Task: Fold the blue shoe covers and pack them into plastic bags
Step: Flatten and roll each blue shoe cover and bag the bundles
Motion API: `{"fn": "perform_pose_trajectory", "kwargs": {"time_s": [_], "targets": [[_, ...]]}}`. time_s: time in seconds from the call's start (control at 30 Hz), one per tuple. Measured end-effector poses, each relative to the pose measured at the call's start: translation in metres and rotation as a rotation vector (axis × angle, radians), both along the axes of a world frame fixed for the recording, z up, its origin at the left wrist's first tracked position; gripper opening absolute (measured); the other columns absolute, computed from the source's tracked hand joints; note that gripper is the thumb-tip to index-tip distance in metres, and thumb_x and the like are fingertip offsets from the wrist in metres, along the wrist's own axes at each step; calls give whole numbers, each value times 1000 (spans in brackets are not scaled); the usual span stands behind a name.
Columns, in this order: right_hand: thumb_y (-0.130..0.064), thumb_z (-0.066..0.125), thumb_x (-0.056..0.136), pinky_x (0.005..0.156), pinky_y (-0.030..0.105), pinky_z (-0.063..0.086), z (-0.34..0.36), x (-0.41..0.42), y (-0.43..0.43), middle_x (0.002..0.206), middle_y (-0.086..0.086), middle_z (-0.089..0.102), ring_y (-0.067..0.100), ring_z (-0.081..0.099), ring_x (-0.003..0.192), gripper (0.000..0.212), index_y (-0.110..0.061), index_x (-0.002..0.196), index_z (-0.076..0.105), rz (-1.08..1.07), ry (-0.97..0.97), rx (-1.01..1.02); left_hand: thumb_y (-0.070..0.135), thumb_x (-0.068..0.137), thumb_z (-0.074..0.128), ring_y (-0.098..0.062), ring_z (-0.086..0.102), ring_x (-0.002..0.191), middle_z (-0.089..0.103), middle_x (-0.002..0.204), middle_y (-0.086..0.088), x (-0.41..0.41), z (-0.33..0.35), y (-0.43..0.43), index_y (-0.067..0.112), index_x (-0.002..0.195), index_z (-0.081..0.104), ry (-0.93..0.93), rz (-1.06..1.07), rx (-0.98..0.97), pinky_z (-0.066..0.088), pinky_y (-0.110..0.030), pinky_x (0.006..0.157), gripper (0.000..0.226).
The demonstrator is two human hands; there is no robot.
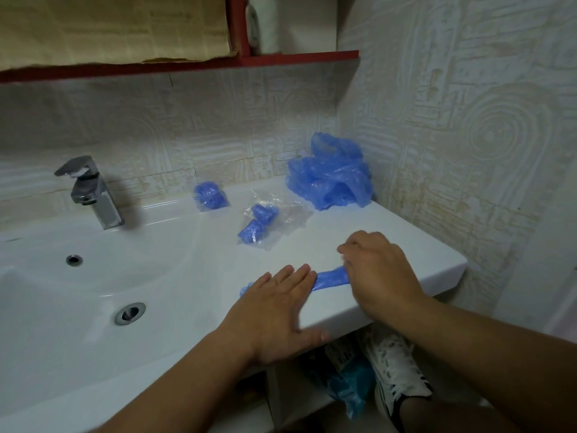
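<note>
On the desk (418,242), my flat left hand (274,304) pins the blue shoe cover (331,278), right hand (381,273) gripping its end. I'd fold tight.

Bare left hand (274,310), bare right hand (381,273), white sneaker (393,367), black stripes

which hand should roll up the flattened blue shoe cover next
Probably right. The right hand curls its fingers over one end of the flattened blue plastic shoe cover; the left hand lies flat, pinning the other end.
</note>
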State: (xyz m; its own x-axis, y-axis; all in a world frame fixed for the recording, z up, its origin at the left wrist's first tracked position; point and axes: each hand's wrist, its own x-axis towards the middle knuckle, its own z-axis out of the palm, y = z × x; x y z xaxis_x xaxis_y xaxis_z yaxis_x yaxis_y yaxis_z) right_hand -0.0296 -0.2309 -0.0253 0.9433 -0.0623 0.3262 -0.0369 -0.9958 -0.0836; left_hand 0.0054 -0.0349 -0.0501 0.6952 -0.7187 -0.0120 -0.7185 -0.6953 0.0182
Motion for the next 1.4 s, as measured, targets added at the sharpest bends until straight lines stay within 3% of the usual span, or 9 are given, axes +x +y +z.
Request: {"fn": "perform_pose_trajectory", "kwargs": {"time_s": [0.17, 0.27, 0.53, 0.63, 0.87, 1.03, 1.13, 1.2, 1.4], "targets": [[-58, 26, 101, 122, 38, -10, -2, -27, 32, 165, -7, -2, 13, -7, 151, 71, -24, 158, 2, 248, 330, 22, 79, 84, 34, -7, -9, 151, -11, 163, 15, -2, 0, 0, 37, 153, -12, 22, 4, -63, -2, -34, 124, 94], [-67, 22, 96, 120, 37, -14, -12, -27, 30, 163, -7, -17, 12, -18, 149, 81, -24, 156, -14, 216, 442, 28, 76, 86, 39, -5, -9, 150, -12, 163, 14, -1, -1, 1, 35, 154, -11, 34, 26, -60, -4, -30, 123, 94], [-75, 11, 90, 120, 47, -14, -14, -21, 37, 162, -4, -24, 20, -26, 148, 77, -40, 153, -16, 195, 459, -43, 82, 83, 36, -4, -14, 149, -18, 162, 14, 2, -1, 19, 32, 155, -13, 50, 99, -15, -5, -27, 121, 100], [-75, -3, 80, 120, 46, -16, -13, -23, 45, 162, -7, -21, 17, -26, 147, 87, -31, 155, -12, 244, 404, -129, 80, 84, 38, -5, -15, 149, -18, 162, 13, 0, 0, 18, 30, 155, -13, 50, 99, -14, -6, -27, 120, 101], [-70, 14, 94, 122, 43, -8, -12, -22, 25, 162, -2, -23, 21, -22, 149, 76, -33, 155, -12, 67, 483, 3, 85, 80, 36, -7, -14, 150, -19, 162, 10, -2, 1, 18, 28, 155, -14, 53, 146, 7, -6, -27, 120, 107], [-73, 14, 92, 121, 47, -7, -15, -22, 19, 162, -1, -26, 27, -21, 149, 80, -32, 154, -15, -5, 502, 5, 86, 74, 2, -12, -13, 151, -16, 163, 8, -10, 0, 10, 28, 157, -9, 51, 261, -62, -6, -29, 117, 101], [-72, 11, 92, 121, 50, -8, -15, -18, 13, 162, -3, -25, 24, -22, 149, 78, -33, 155, -13, 42, 503, 13, 76, 77, -2, -18, -3, 153, -8, 165, 2, -16, 5, 13, 25, 158, 2, 101, 323, -116, 4, -33, 122, 96], [-70, 12, 94, 122, 48, -7, -14, -14, 2, 162, -4, -23, 21, -21, 149, 75, -33, 156, -10, 109, 502, 25, 68, 88, 8, -18, 20, 148, 16, 163, 4, -14, 13, 18, 25, 154, 21, 120, 299, -212, 17, -31, 120, 79], [-58, 19, 100, 122, 35, -8, -7, 6, -28, 164, -11, -12, 11, -17, 150, 63, -36, 157, 3, 315, 469, 58, 17, 103, 42, -4, 42, 133, 47, 146, 13, 7, 34, 27, 32, 138, 55, 44, 71, -398, 21, -2, 105, 39]]}}
